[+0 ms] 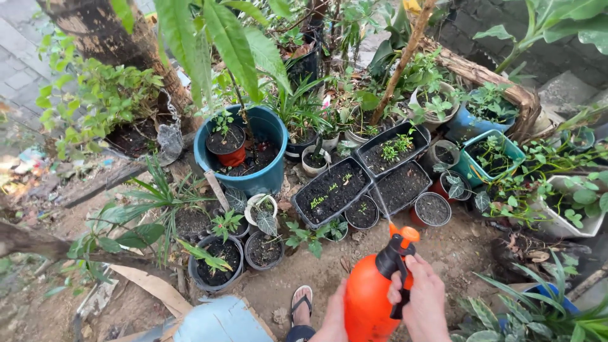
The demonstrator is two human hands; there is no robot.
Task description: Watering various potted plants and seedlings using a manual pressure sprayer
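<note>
An orange spray bottle (pixel 367 301) with a black trigger head and orange nozzle is held low in the middle of the head view. My right hand (pixel 423 303) grips its black trigger. My left hand (pixel 334 316) supports the bottle's left side from below. A thin jet of water runs from the nozzle up to a black rectangular seedling tray (pixel 332 190) with dark soil and small green sprouts. Two more black trays (pixel 392 147) (pixel 401 187) lie beside it.
A large blue tub (pixel 268 170) holds a small red pot. Several round black and white pots stand on the bare dirt around the trays. Teal and blue planters (pixel 491 155) sit at right. A tree trunk (pixel 120 44) rises at left. My sandalled foot (pixel 302 299) is below.
</note>
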